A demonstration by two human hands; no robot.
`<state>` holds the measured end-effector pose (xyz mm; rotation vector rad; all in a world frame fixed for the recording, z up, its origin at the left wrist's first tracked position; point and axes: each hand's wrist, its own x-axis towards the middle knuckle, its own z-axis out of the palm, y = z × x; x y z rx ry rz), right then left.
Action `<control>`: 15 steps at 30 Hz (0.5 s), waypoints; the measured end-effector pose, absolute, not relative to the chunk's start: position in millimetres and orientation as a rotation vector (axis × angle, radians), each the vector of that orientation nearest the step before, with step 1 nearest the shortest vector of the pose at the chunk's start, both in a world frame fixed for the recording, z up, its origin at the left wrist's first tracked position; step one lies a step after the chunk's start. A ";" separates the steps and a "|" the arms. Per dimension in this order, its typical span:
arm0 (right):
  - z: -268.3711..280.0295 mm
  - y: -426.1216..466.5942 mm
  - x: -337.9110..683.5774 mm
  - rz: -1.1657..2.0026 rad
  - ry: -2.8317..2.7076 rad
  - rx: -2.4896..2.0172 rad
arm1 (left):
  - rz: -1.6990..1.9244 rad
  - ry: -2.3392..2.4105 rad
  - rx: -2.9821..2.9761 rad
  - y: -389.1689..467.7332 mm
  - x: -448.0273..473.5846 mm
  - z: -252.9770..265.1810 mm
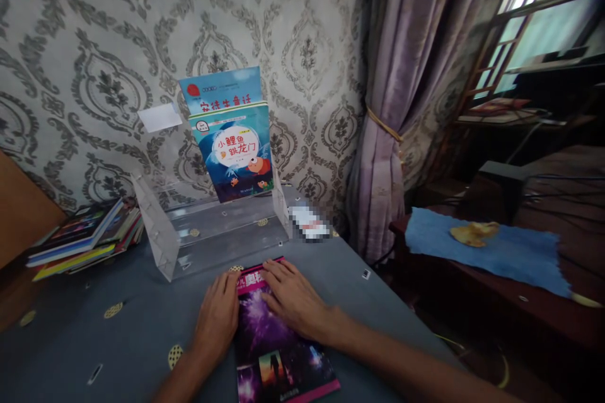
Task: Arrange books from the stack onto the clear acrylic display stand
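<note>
A magazine (265, 334) with a purple and black cover and a pink title band lies face up on the table in front of me. My left hand (220, 305) rests along its left edge, the fingers close together and touching it. Across the upper right of the cover lies my right hand (295, 296), its fingers stretched out and the thumb apart. Behind the magazine stands a clear acrylic book rack (158, 233) with stepped tiers. Two books lean upright at its back right: a blue picture book with a fish (241, 157), and a taller light-blue book (222, 82) partly hidden behind it.
A stack of books (89, 233) sits left of the rack. Right of the rack lies a blurred-out white item (309, 225). The grey table's (137, 346) right edge runs diagonally. Beyond are a tied purple curtain (382, 157) and a lower surface with a blue cloth (510, 258).
</note>
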<state>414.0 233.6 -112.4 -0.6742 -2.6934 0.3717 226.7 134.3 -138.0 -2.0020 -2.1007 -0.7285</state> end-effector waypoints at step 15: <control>-114.2 242.5 428.2 0.365 -2.549 -0.792 | -0.565 -1.966 -1.974 134.2 221.0 -143.7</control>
